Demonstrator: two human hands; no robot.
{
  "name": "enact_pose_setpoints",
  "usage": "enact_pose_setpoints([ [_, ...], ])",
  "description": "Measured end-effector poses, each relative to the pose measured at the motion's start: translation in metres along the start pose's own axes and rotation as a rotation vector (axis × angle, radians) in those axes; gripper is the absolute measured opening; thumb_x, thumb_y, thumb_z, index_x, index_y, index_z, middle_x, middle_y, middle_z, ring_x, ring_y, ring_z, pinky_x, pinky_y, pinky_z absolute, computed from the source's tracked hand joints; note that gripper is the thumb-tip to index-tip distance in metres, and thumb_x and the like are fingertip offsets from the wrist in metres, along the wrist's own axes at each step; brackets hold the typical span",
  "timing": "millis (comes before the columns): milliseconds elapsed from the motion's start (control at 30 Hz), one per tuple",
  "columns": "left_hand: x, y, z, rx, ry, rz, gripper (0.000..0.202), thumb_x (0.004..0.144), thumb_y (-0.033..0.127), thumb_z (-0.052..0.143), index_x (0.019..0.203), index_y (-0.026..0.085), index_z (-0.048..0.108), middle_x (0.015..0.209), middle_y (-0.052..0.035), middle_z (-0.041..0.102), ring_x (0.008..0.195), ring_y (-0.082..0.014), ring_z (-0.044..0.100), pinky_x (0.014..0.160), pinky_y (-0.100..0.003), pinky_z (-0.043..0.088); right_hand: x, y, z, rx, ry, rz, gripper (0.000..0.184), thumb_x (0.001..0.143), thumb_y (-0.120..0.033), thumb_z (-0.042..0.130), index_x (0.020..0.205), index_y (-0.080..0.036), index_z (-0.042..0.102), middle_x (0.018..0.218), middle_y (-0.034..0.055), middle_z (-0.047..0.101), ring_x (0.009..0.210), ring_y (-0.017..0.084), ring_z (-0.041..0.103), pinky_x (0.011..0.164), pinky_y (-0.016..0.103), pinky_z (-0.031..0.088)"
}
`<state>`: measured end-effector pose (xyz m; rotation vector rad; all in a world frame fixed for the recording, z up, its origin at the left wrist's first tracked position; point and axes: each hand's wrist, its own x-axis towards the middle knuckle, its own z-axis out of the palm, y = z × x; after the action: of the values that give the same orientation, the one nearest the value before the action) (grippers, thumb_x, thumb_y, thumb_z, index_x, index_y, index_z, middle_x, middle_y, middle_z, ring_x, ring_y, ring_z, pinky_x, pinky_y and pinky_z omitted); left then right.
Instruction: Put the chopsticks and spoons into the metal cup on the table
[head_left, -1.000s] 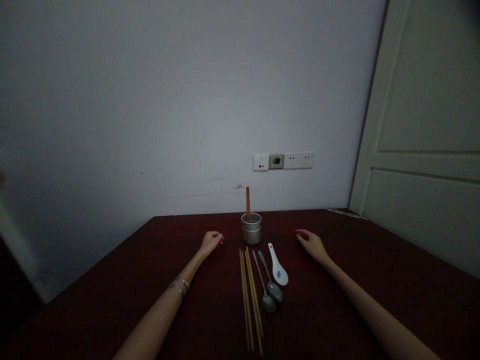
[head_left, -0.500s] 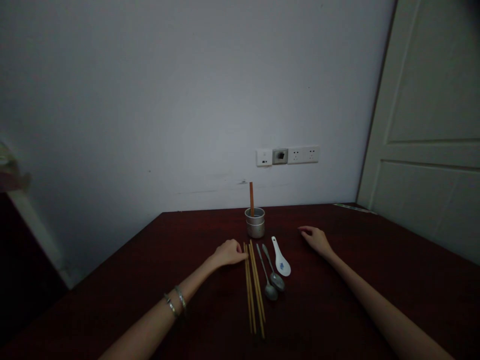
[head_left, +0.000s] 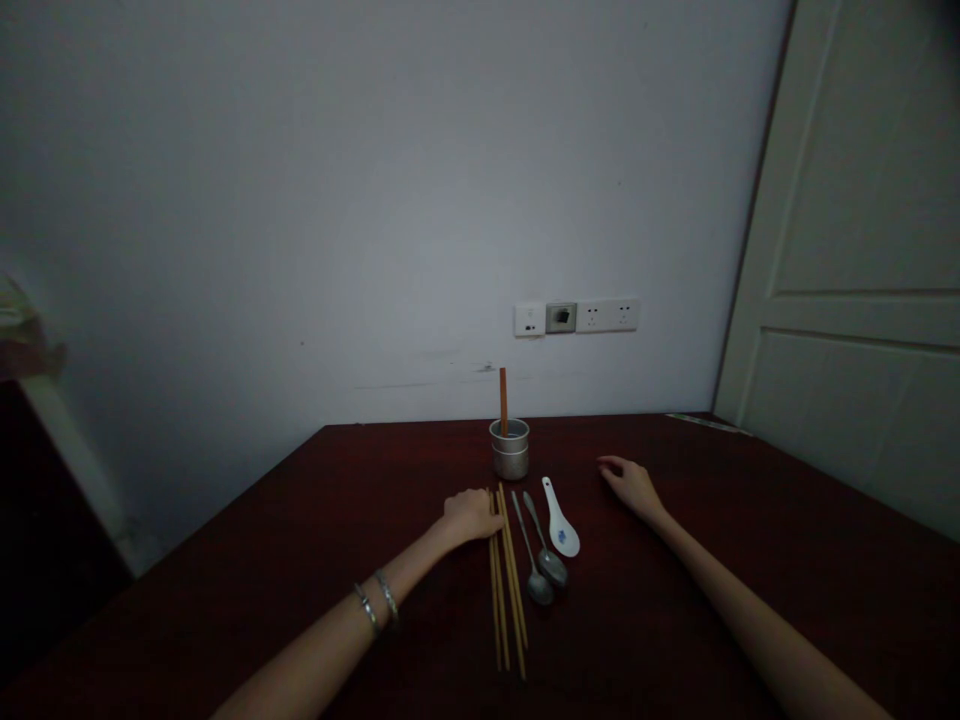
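Observation:
My left hand, closed with its thumb and fingers drawn together, grips at the upper part of the wooden chopsticks. It covers part of the left ones, and the fingertips' exact hold is partly hidden. Several chopsticks lie lengthwise on the table. To their right are two metal spoons, one thin-handled spoon and one larger spoon. A white ceramic spoon with a blue mark lies beside them. My right hand rests on the table, fingers loosely stretched, holding nothing.
A metal cup stands behind the chopsticks, with a reddish-brown stick upright in it. The dark red table meets a white wall with sockets. A pale door is at the right.
My left hand has shifted right, further over the upper chopsticks. The chopsticks, spoons, cup and right hand look almost unmoved, with a slight shift of the view.

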<state>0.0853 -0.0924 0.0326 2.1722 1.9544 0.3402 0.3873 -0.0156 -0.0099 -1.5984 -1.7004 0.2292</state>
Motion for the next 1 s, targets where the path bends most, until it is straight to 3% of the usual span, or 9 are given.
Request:
enact_pose_setpoints([
  [267, -0.011, 0.015, -0.005, 0.149, -0.038, -0.048, 0.034, 0.067, 0.038, 0.047, 0.084, 0.014, 0.065, 0.086, -0.0148, 0.065, 0.082, -0.0279, 0.061, 0.066, -0.034, 0.047, 0.002, 0.004, 0.001, 0.047, -0.004, 0.031, 0.033, 0.072, -0.022, 0.046, 0.098, -0.011, 0.064, 0.094, 0.0107, 0.066, 0.088, 0.021, 0.060, 0.080, 0.029, 0.043],
  [400, -0.015, 0.016, -0.018, 0.129, -0.014, -0.091, 0.035, 0.067, 0.038, 0.049, 0.085, 0.013, 0.065, 0.087, -0.0155, 0.065, 0.081, -0.0259, 0.061, 0.064, -0.029, 0.046, 0.009, -0.006, -0.011, 0.205, -0.092, 0.104, 0.024, 0.068, -0.022, 0.053, 0.086, -0.013, 0.067, 0.086, 0.0096, 0.067, 0.082, 0.022, 0.062, 0.075, 0.030, 0.046],
  [500, -0.016, 0.023, -0.042, 0.111, 0.068, -0.064, 0.034, 0.067, 0.038, 0.048, 0.080, 0.011, 0.066, 0.083, -0.0161, 0.065, 0.077, -0.0255, 0.062, 0.060, -0.028, 0.045, 0.012, -0.042, -0.032, 0.480, -0.201, 0.102, 0.018, 0.067, -0.020, 0.055, 0.081, -0.012, 0.065, 0.074, 0.0088, 0.067, 0.068, 0.018, 0.062, 0.064, 0.028, 0.048],
  [600, -0.021, 0.038, -0.075, 0.083, 0.193, 0.024, 0.032, 0.068, 0.036, 0.047, 0.075, 0.011, 0.066, 0.078, -0.0142, 0.065, 0.072, -0.0233, 0.061, 0.058, -0.027, 0.042, 0.008, -0.099, -0.058, 0.753, -0.303, 0.082, 0.017, 0.067, -0.021, 0.059, 0.082, -0.013, 0.063, 0.072, 0.0079, 0.066, 0.060, 0.014, 0.060, 0.055, 0.025, 0.049],
  [767, -0.040, 0.071, -0.120, 0.089, 0.458, 0.098, 0.030, 0.073, 0.035, 0.045, 0.079, 0.014, 0.064, 0.074, -0.0103, 0.065, 0.070, -0.0210, 0.060, 0.062, -0.028, 0.040, -0.013, -0.190, -0.093, 0.945, -0.551, -0.029, 0.029, 0.067, -0.029, 0.064, 0.092, -0.014, 0.061, 0.084, 0.0094, 0.066, 0.070, 0.015, 0.062, 0.065, 0.029, 0.051],
  [867, -0.048, 0.087, -0.131, 0.133, 0.567, 0.130, 0.029, 0.076, 0.035, 0.043, 0.083, 0.014, 0.062, 0.072, -0.0093, 0.064, 0.069, -0.0206, 0.060, 0.062, -0.028, 0.040, -0.019, -0.220, -0.100, 0.942, -0.536, -0.141, 0.036, 0.064, -0.030, 0.066, 0.096, -0.014, 0.061, 0.087, 0.0083, 0.066, 0.078, 0.016, 0.062, 0.073, 0.031, 0.049],
  [1000, -0.046, 0.099, -0.131, 0.180, 0.682, 0.143, 0.028, 0.079, 0.034, 0.040, 0.084, 0.015, 0.059, 0.070, -0.0091, 0.063, 0.067, -0.0213, 0.060, 0.061, -0.029, 0.040, -0.013, -0.235, -0.096, 0.931, -0.400, -0.241, 0.035, 0.059, -0.028, 0.069, 0.090, -0.013, 0.062, 0.082, 0.0054, 0.066, 0.074, 0.015, 0.060, 0.072, 0.030, 0.047],
])
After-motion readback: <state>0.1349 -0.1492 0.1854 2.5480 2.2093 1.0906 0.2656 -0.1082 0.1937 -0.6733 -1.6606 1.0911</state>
